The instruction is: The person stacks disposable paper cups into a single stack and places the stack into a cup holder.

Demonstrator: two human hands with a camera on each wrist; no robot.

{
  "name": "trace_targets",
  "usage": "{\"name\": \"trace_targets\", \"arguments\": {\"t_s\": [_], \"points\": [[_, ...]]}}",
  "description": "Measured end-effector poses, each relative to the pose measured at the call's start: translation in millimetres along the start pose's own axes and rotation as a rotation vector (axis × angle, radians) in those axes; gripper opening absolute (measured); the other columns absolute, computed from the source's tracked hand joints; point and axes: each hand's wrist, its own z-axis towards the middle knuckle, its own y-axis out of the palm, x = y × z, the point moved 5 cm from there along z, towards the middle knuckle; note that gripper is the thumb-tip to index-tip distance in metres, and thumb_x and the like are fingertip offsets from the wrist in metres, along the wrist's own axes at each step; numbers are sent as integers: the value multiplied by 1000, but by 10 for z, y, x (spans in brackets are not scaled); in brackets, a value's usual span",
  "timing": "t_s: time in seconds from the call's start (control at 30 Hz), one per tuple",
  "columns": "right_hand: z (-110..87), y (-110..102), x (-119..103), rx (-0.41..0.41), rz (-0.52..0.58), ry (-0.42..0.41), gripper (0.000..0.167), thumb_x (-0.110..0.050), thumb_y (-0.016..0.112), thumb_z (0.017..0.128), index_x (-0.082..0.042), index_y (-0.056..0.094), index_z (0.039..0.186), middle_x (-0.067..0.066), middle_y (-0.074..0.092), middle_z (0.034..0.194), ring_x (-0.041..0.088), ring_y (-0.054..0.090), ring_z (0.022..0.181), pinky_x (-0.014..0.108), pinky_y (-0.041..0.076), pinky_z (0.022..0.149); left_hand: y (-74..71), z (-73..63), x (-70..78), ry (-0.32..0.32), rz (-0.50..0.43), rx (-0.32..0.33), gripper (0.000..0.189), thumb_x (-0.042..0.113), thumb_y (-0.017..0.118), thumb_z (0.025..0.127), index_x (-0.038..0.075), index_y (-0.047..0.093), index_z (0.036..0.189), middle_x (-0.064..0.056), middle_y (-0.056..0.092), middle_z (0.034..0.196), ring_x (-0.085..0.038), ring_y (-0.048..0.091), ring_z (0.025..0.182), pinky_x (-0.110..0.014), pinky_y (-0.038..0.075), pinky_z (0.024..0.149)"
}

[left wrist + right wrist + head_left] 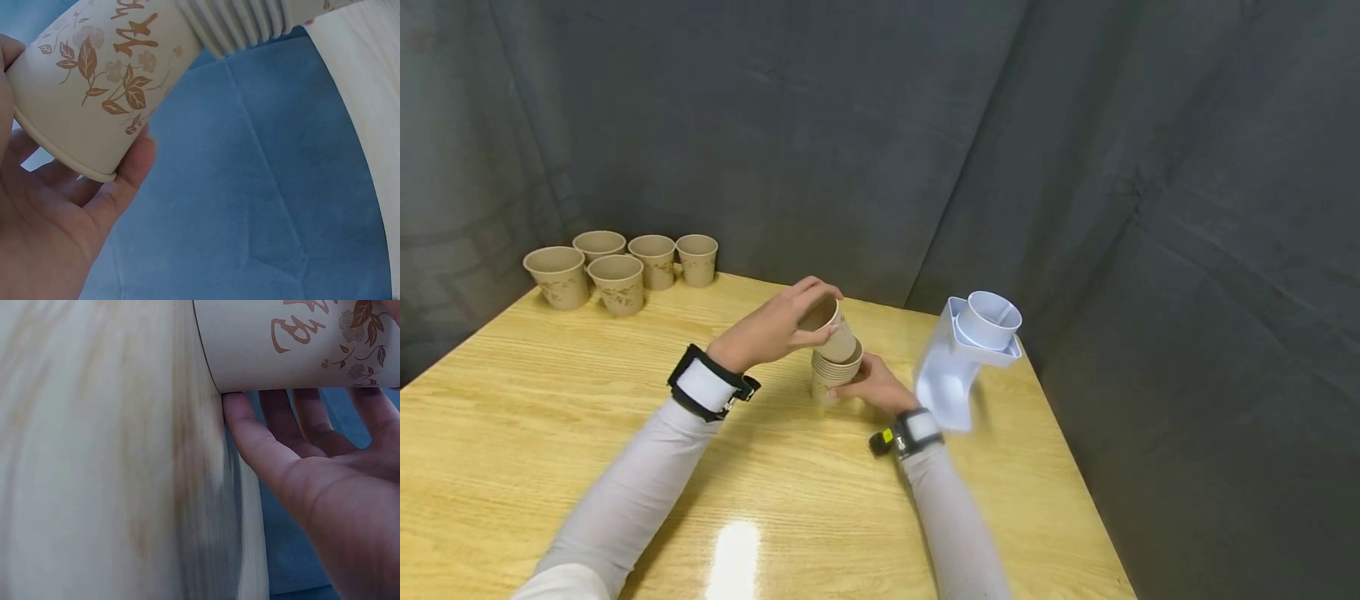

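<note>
My left hand [767, 329] pinches a beige paper cup [841, 340] by its rim, thumb on the near side and fingers on the far side. Tilted, this cup has its base at the mouth of a stack of paper cups [823, 390]. In the left wrist view, brown leaf and flower prints show on the held cup [94, 94], beside the ridged rims of the stack [240, 25]. My right hand [878, 387] holds the stack from the right, low on its side. The right wrist view shows the thumb near the base of the printed bottom cup [262, 353].
Several single paper cups [617, 286] stand upright at the table's far left. A white plastic holder with a round tube on top [951, 367] stands right of my right hand. Dark curtains [820, 150] hang behind the wooden table [790, 517] and along its right side.
</note>
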Motion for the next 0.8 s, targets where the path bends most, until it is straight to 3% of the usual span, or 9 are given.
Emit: {"name": "trace_targets", "arguments": {"t_s": [0.23, 0.5, 0.8], "points": [[101, -6, 203, 6, -7, -22, 58, -13, 81, 77, -15, 56, 129, 6, 64, 123, 19, 63, 110, 35, 49, 97, 70, 1, 26, -3, 13, -4, 42, 32, 63, 92, 16, 55, 130, -2, 53, 119, -17, 59, 104, -33, 53, 89], [73, -12, 159, 12, -31, 11, 55, -12, 79, 78, -11, 57, 128, 7, 65, 121, 16, 63, 107, 32, 49, 95, 207, 24, 50, 14, 47, -27, 43, 28, 67, 90, 17, 57, 130, -1, 54, 120, -15, 58, 105, -31, 52, 89], [82, -25, 219, 15, -15, -15, 56, -16, 80, 77, -15, 57, 127, 5, 65, 121, 19, 63, 109, 36, 48, 97, 312, 46, 109, 71, 60, -8, 46, 29, 72, 87, 15, 59, 129, -2, 55, 123, -15, 57, 107, -33, 51, 90]]}}
